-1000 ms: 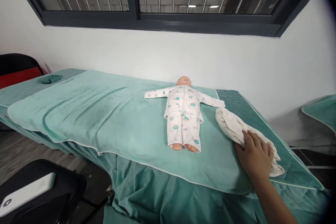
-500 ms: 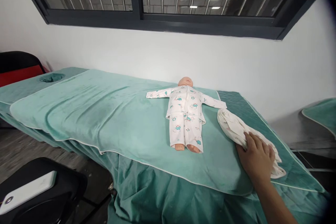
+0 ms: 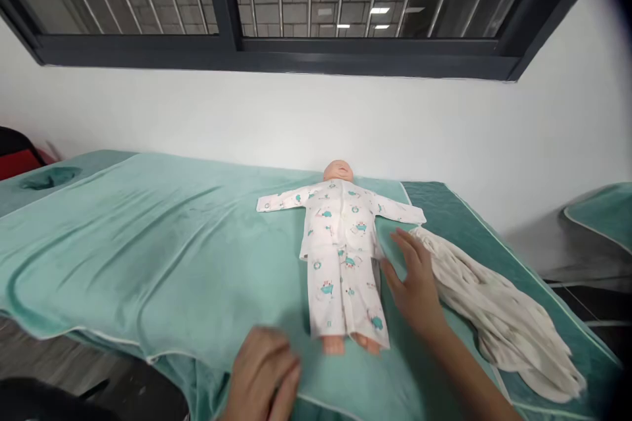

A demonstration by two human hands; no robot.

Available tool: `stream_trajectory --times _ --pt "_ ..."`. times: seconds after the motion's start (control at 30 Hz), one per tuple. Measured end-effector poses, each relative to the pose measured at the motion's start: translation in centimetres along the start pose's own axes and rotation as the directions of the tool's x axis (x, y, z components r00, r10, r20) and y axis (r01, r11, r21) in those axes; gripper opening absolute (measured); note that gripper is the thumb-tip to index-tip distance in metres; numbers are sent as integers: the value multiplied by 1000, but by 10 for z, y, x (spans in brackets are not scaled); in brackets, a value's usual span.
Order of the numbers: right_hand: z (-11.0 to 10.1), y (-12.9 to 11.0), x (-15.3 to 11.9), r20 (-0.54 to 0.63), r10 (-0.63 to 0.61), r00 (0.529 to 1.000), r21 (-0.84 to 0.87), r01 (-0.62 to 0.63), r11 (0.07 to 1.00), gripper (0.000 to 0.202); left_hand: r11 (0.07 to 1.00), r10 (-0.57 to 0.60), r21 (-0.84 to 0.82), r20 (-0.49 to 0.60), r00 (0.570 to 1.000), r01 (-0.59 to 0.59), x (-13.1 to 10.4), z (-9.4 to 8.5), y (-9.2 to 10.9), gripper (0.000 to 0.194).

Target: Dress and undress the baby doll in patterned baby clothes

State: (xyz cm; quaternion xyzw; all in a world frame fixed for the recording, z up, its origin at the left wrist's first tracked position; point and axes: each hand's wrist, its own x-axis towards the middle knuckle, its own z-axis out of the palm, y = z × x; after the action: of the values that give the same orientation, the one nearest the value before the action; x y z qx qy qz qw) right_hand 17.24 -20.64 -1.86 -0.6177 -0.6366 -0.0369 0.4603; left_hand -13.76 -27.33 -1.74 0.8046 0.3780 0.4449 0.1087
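"Two hands?"
"Right hand [image 3: 417, 289] spread, empty, beside the clothed doll [image 3: 340, 223]; left hand [image 3: 264, 371] curled, blurred, grip unclear."
"Doll's position?"
"Face up, head [image 3: 338, 171] near the bed's [image 3: 207, 276] far edge."
"Step?"
"Apparently reaching; contact calls for moving closer."

Doll head [image 3: 338, 170] smooth plastic; bedcover [image 3: 217, 263] soft cloth.

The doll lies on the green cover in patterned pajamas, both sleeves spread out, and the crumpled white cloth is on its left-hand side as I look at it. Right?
Not quite: in the head view the crumpled white cloth is to the right of the doll, whose patterned pajamas lie sleeves spread on the green cover.
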Motion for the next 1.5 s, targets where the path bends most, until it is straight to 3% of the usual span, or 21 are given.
stream_trajectory --times 0.03,0.1,0.2,0.27,0.33,0.43,0.53,1.0,1.5 --pt "11 -1 21 5 48 999 98 -49 994 42 999 26 -43 -66 998 -29 38 15 -7 28" --pt "33 -1 66 35 138 990 280 -142 949 36 995 -28 -94 -163 986 13 119 44 -20 17" --pt "65 2 130 69 203 977 429 -213 878 29 964 -196 -201 -97 976 174 230 82 -40 22" --pt "81 6 160 136 215 967 470 -254 845 28 924 -255 -290 12 967 248 279 105 -58 26" --pt "92 11 176 208 213 955 496 -290 818 28 925 -235 -283 102 967 255 303 123 -75 28" --pt "98 18 175 297 236 925 511 -363 779 29 957 -175 -204 163 971 207 303 140 -96 32" --pt "99 22 167 306 259 916 509 -387 769 30 969 -152 -168 176 972 182 289 145 -105 35" --pt "102 25 167 241 197 950 483 -293 825 20 978 -140 -129 169 976 162 286 147 -105 36" --pt "101 28 160 287 83 954 438 -208 874 30 990 -101 -70 219 971 119 286 147 -106 40"
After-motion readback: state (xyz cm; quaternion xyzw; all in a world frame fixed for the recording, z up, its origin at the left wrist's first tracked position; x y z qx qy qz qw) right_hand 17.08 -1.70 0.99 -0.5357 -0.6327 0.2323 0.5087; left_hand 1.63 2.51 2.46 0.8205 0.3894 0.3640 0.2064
